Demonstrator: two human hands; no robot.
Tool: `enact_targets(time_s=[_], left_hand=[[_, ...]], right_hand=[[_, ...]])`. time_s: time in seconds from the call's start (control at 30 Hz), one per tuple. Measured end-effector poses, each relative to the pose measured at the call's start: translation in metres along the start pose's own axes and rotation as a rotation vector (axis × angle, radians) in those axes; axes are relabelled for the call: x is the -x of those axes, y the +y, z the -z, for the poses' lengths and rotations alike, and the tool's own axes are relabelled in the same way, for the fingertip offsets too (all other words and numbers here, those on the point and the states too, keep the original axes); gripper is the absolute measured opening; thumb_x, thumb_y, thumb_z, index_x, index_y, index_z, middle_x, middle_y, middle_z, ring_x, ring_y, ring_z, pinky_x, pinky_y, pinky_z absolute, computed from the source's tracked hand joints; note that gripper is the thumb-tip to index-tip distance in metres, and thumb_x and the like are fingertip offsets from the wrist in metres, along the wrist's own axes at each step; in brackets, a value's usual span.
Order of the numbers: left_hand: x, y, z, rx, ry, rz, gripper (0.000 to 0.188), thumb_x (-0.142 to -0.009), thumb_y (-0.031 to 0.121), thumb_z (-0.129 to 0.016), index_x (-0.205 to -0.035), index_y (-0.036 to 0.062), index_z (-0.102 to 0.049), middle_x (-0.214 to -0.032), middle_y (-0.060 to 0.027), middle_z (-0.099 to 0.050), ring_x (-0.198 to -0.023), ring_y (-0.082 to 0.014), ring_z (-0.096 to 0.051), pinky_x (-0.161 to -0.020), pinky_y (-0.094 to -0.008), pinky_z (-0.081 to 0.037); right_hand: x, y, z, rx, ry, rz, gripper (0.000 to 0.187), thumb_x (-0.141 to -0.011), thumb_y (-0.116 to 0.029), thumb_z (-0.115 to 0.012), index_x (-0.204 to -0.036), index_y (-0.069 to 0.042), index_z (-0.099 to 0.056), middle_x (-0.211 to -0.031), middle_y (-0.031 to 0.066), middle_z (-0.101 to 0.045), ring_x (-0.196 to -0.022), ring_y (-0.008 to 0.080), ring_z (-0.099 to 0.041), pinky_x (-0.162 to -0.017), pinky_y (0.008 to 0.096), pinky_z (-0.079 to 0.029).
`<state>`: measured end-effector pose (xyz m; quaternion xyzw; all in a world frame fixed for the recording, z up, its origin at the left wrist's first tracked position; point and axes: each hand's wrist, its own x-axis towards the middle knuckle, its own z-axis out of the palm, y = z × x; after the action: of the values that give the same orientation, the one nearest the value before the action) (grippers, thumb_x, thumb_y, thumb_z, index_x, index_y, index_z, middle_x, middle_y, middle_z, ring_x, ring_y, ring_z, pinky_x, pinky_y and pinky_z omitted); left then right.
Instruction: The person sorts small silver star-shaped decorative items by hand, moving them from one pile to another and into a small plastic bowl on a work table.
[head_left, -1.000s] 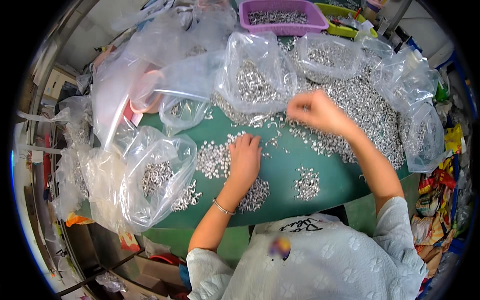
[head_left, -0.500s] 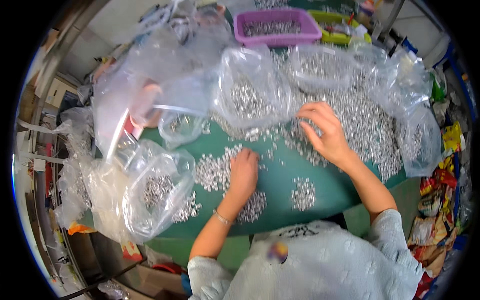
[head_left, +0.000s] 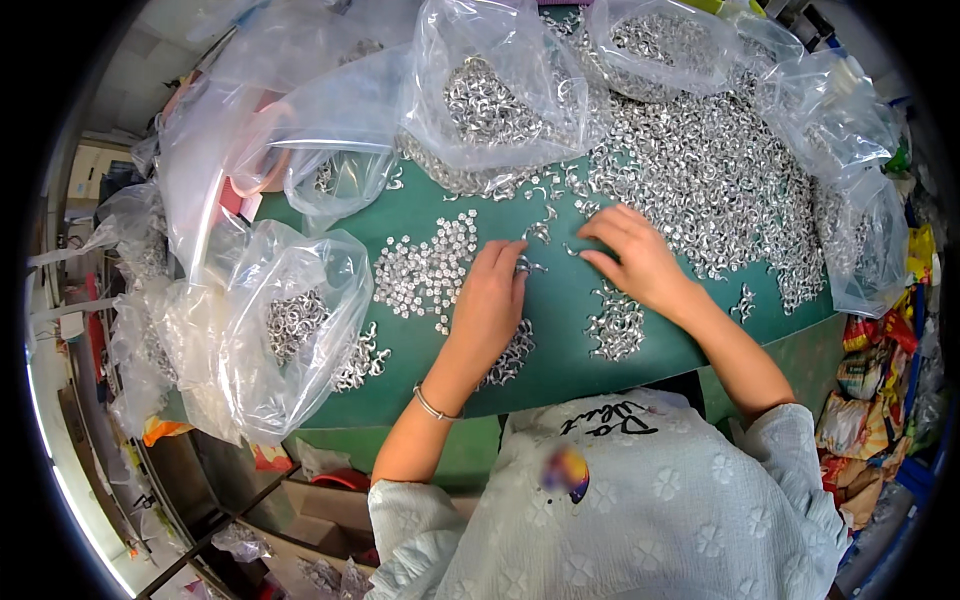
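Both hands (head_left: 490, 300) (head_left: 635, 260) flat on metal parts (head_left: 530, 266) (green table (head_left: 560, 300)).

Small silver bent metal pieces (head_left: 527, 266), loose on the green tabletop (head_left: 560, 310), a few right at the left hand's fingertips. Flat sorted patch of the same pieces (head_left: 425, 270) just left of that hand. Small heap (head_left: 617, 328) below the right hand, another (head_left: 507, 358) partly under the left wrist. Large unsorted pile (head_left: 700, 180) spread across the upper right.
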<state>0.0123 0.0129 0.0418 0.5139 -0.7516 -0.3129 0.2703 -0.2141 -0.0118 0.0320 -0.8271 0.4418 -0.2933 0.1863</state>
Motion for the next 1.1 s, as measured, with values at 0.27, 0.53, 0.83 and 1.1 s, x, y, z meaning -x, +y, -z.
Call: enact_targets(time_s=[0.27, 0.53, 0.83, 1.1], left_hand=[[0.004, 0.006, 0.002, 0.131, -0.064, 0.125, 0.034, -0.081, -0.006, -0.061, -0.115, -0.0028, -0.056, -0.107, -0.017, -0.054, -0.094, -0.0358, -0.059, -0.079, -0.0409, -0.05], [0.002, -0.01, -0.008, -0.064, 0.016, -0.076, 0.019, -0.081, -0.006, -0.062, -0.1, -0.0016, -0.061, -0.097, -0.015, -0.056, -0.082, -0.0338, -0.059, -0.07, -0.0393, -0.049], [0.001, -0.008, -0.01, -0.027, 0.04, 0.015, 0.027, -0.082, -0.006, -0.059, -0.108, -0.0027, -0.055, -0.105, -0.0172, -0.053, -0.088, -0.0354, -0.059, -0.074, -0.041, -0.051], [0.0, -0.009, -0.005, 0.041, -0.053, 0.028, 0.046, -0.078, -0.007, -0.059, -0.123, -0.0033, -0.048, -0.122, -0.0222, -0.043, -0.102, -0.0411, -0.056, -0.084, -0.0426, -0.049]], right_hand=[[-0.007, -0.013, -0.007, -0.184, -0.217, -0.005, 0.015, -0.079, -0.006, -0.068, -0.091, -0.001, -0.061, -0.095, 0.0098, -0.059, -0.095, 0.0307, -0.057, -0.083, 0.0396, -0.046], [-0.004, -0.023, -0.022, -0.017, -0.247, 0.005, 0.021, -0.079, -0.01, -0.07, -0.097, -0.003, -0.06, -0.1, 0.0086, -0.056, -0.093, 0.0301, -0.057, -0.079, 0.0384, -0.047], [-0.013, -0.011, 0.0, -0.115, -0.149, -0.124, 0.022, -0.079, -0.015, -0.072, -0.093, -0.003, -0.06, -0.092, 0.0123, -0.059, -0.089, 0.0321, -0.059, -0.075, 0.041, -0.049], [-0.02, -0.02, -0.032, 0.163, -0.085, -0.073, 0.016, -0.08, -0.012, -0.069, -0.087, -0.003, -0.058, -0.09, 0.0116, -0.055, -0.09, 0.0304, -0.057, -0.078, 0.0416, -0.047]])
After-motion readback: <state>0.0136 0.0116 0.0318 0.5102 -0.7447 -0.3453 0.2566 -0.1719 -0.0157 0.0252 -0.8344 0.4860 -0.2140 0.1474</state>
